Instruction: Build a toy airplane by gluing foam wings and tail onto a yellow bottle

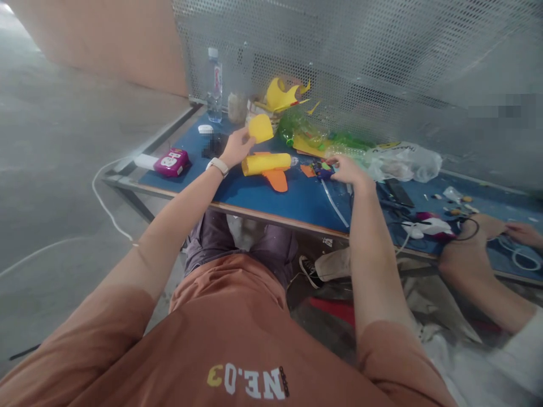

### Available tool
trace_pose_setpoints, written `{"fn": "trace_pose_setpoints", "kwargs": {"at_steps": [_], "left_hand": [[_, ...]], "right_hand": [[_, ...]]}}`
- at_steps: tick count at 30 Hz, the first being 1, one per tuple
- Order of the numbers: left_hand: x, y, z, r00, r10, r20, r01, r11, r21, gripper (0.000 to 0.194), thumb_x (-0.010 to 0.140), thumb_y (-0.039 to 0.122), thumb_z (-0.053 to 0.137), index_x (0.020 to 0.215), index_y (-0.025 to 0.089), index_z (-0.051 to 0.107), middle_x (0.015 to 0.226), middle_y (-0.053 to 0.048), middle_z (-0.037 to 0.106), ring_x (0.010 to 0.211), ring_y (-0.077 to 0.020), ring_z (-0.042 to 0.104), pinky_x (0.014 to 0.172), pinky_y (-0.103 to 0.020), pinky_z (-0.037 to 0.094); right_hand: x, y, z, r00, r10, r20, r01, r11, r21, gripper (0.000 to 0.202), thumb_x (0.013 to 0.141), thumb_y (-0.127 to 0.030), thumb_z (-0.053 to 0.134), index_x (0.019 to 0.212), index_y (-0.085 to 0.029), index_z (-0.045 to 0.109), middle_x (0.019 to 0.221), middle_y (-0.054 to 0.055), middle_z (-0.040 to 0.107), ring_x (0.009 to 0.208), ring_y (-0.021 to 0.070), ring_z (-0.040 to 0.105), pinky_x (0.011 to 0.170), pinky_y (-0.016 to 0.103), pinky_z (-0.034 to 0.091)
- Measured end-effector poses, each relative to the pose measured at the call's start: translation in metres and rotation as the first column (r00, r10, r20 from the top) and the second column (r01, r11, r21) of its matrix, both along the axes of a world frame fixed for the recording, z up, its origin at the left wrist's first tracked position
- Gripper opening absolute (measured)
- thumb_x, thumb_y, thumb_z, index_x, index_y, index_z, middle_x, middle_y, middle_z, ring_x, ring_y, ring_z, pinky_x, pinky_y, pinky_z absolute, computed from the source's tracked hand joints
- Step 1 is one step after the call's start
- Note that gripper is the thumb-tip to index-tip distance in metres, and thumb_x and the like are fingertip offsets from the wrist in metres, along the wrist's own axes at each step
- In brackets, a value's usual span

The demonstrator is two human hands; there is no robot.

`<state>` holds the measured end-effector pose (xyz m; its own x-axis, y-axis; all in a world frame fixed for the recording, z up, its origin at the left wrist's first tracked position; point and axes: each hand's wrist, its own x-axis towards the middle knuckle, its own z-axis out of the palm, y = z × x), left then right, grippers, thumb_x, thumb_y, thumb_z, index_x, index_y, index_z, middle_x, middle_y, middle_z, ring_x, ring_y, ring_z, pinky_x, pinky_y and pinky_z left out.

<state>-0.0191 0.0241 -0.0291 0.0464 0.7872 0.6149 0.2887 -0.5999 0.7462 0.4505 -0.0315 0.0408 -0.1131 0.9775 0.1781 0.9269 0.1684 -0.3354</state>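
My left hand (238, 146) is closed on a yellow rounded piece (260, 128), holding it by its left edge above the blue table. Just below it lies a yellow-wrapped bottle (267, 163) with orange fins (276, 180), its clear neck pointing right. My right hand (344, 170) is over a small pile of dark blue and coloured scraps (323, 169), its fingers bent together at the pile; what they pinch is too small to make out. An orange scrap (307, 170) lies left of the pile.
A water bottle (215, 85) stands at the back left, a purple packet (172, 163) at the left edge. Green plastic bottles (301, 129), yellow sheet scraps (280, 95) and a plastic bag (409, 161) line the mesh panel. Another person's arm (479, 271) reaches in from the right, near cables.
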Motion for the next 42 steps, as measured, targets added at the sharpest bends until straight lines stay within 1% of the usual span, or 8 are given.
{"fn": "trace_pose_setpoints", "kwargs": {"at_steps": [4, 8, 13, 17, 23, 31, 36, 42], "left_hand": [[0.001, -0.008, 0.007, 0.999, -0.039, 0.023, 0.039, 0.999, 0.003, 0.022, 0.108, 0.044, 0.083, 0.103, 0.025, 0.075, 0.094, -0.008, 0.079, 0.088, -0.0263, 0.08, 0.094, -0.046, 0.076], [0.0, -0.014, 0.017, 1.0, 0.003, 0.024, -0.004, 0.999, 0.036, 0.026, 0.105, 0.044, 0.088, 0.096, 0.025, 0.073, 0.092, -0.007, 0.076, 0.1, -0.0296, 0.082, 0.098, -0.046, 0.073], [-0.007, -0.02, 0.026, 0.999, 0.021, 0.032, -0.024, 0.996, 0.088, 0.036, 0.103, 0.042, 0.094, 0.086, 0.026, 0.066, 0.083, -0.004, 0.066, 0.099, -0.0296, 0.077, 0.098, -0.047, 0.072], [-0.015, -0.032, 0.03, 0.998, 0.048, -0.049, -0.043, 0.994, 0.098, 0.035, 0.104, 0.037, 0.095, 0.086, 0.026, 0.067, 0.084, -0.004, 0.067, 0.101, -0.0299, 0.08, 0.106, -0.052, 0.074], [-0.033, -0.042, 0.024, 0.977, 0.047, -0.207, -0.032, 0.997, 0.072, 0.029, 0.106, 0.044, 0.095, 0.096, 0.027, 0.074, 0.091, -0.007, 0.072, 0.115, -0.0348, 0.084, 0.111, -0.058, 0.073], [-0.04, -0.051, 0.022, 0.923, 0.062, -0.379, -0.046, 0.998, 0.051, 0.052, 0.112, 0.061, 0.084, 0.084, 0.032, 0.051, 0.084, -0.005, 0.069, 0.099, -0.0251, 0.068, 0.104, -0.054, 0.062], [-0.042, -0.053, 0.023, 0.92, 0.014, -0.392, -0.015, 1.0, 0.001, 0.05, 0.113, 0.059, 0.082, 0.084, 0.033, 0.05, 0.074, -0.004, 0.062, 0.107, -0.028, 0.066, 0.111, -0.055, 0.058], [-0.046, -0.041, 0.012, 0.917, 0.041, -0.398, -0.016, 0.998, 0.066, 0.05, 0.104, 0.045, 0.094, 0.081, 0.031, 0.051, 0.085, -0.007, 0.065, 0.104, -0.0323, 0.076, 0.108, -0.058, 0.065]], "right_hand": [[-0.015, -0.001, 0.031, 0.993, 0.112, -0.024, -0.109, 0.99, 0.091, 0.047, 0.081, -0.033, 0.103, 0.127, -0.025, 0.095, 0.149, 0.02, 0.091, 0.141, 0.0503, 0.088, 0.13, 0.075, 0.072], [-0.084, 0.005, 0.049, 0.937, 0.313, -0.153, -0.267, 0.928, 0.258, 0.058, 0.103, -0.069, 0.099, 0.144, -0.029, 0.092, 0.144, 0.017, 0.092, 0.145, 0.0476, 0.087, 0.133, 0.076, 0.07], [-0.198, 0.025, 0.023, 0.805, 0.479, -0.35, -0.335, 0.854, 0.397, 0.097, 0.104, -0.112, 0.076, 0.163, -0.034, 0.082, 0.153, 0.013, 0.09, 0.161, 0.0453, 0.081, 0.136, 0.069, 0.069], [-0.241, 0.031, -0.009, 0.74, 0.484, -0.467, -0.287, 0.855, 0.432, 0.104, 0.103, -0.115, 0.072, 0.166, -0.033, 0.079, 0.158, 0.014, 0.086, 0.164, 0.0445, 0.078, 0.135, 0.064, 0.069], [-0.24, 0.013, -0.021, 0.741, 0.476, -0.474, -0.339, 0.874, 0.348, 0.093, 0.097, -0.101, 0.096, 0.16, -0.033, 0.082, 0.146, 0.011, 0.089, 0.149, 0.0466, 0.082, 0.133, 0.071, 0.068], [-0.234, 0.011, -0.023, 0.75, 0.452, -0.483, -0.349, 0.891, 0.292, 0.087, 0.095, -0.093, 0.103, 0.158, -0.036, 0.083, 0.142, 0.012, 0.091, 0.152, 0.0496, 0.08, 0.135, 0.075, 0.065], [-0.238, 0.012, -0.029, 0.747, 0.447, -0.492, -0.344, 0.893, 0.29, 0.073, 0.1, -0.081, 0.103, 0.153, -0.034, 0.085, 0.134, 0.011, 0.092, 0.144, 0.0452, 0.084, 0.137, 0.072, 0.063], [-0.239, 0.007, -0.027, 0.743, 0.456, -0.49, -0.363, 0.889, 0.278, 0.068, 0.097, -0.072, 0.106, 0.15, -0.035, 0.085, 0.131, 0.01, 0.091, 0.142, 0.0454, 0.084, 0.134, 0.073, 0.065]]}}
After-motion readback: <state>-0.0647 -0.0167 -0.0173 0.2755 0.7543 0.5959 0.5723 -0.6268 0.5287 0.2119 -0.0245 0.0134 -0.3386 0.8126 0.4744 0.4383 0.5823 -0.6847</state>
